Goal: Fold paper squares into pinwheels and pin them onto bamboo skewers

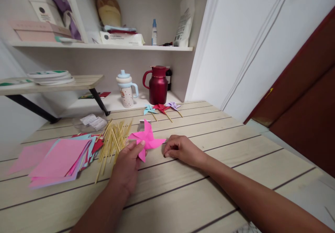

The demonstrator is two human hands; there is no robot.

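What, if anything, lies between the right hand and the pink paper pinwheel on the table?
Nothing visible does. The right hand rests on the table just right of the pink pinwheel, with only bare tabletop between its fingertips and the nearest blade. The left hand already holds the pinwheel's lower edge; the wooden sticks lie on the far side.

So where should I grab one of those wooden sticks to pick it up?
Probably near the far tip, coming from above. The wooden sticks lie flat in a loose, criss-crossed pile on the table, and their far ends fan apart more. The left hand covers the near ends while it holds the pink pinwheel.
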